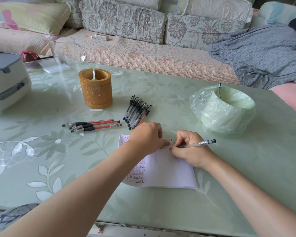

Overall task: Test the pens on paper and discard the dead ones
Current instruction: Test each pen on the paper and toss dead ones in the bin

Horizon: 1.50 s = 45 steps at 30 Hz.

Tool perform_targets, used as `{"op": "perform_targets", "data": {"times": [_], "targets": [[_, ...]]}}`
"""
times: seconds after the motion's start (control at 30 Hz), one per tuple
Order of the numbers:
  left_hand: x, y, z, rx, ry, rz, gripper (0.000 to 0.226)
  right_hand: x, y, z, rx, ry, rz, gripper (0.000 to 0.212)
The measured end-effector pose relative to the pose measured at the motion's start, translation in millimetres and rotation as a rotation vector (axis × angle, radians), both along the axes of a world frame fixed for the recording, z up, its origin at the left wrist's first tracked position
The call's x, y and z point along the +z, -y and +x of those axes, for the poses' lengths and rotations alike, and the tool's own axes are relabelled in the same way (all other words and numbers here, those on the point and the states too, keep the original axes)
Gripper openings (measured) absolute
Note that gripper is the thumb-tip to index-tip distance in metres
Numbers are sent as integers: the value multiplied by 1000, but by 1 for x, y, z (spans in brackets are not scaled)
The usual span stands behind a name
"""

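Right hand [188, 149] grips pen [200, 144], tip on paper [167, 170] near top edge. Left hand [147, 137] spread, fingers pressing paper down. Black pens [137, 112] heaped just beyond paper; red pens [92, 125] further left. Second pen [219, 89] upright in bagged bin [229, 113], right side.

The pale green, leaf-patterned counter [41, 168] carries a sheet of paper [169, 170] near its front edge. Beyond it lie a bunch of black pens [137, 112] and three red pens [92, 126], with a bamboo holder [96, 93] behind. A bag-lined bin [225, 113] stands right, a glass jug [67, 50] and white appliance [7, 79] far left.
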<state>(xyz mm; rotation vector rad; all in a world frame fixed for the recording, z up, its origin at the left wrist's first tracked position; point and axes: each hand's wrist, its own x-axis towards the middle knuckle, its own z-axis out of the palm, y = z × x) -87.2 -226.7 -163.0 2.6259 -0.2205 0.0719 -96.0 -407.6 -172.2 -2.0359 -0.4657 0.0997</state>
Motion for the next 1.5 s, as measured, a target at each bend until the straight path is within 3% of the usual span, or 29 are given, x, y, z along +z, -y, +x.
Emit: {"op": "perform_targets", "data": {"times": [0.23, 0.43, 0.73, 0.93, 1.07, 1.3, 1.5], "targets": [[0, -1, -4, 5, 8, 0, 33, 3, 0, -1, -13, 0, -17, 22], [6, -4, -1, -35, -68, -4, 35, 2, 5, 4, -156, -127, 176, 22], [25, -34, -8, -115, -124, 109, 47, 11, 2, 3, -180, -236, 254, 28], [24, -36, -15, -85, -115, 152, 19, 25, -4, 0, -105, -300, 340, 37], [25, -35, -15, -95, -102, 147, 16, 36, -6, -1, -70, -389, 467, 44], [31, -40, -13, -66, -15, -8, 15, 40, -4, 2, -45, -319, 419, 41], [35, -41, -10, -50, -54, -113, 14, 44, -6, 2, -71, -83, 195, 39]]}}
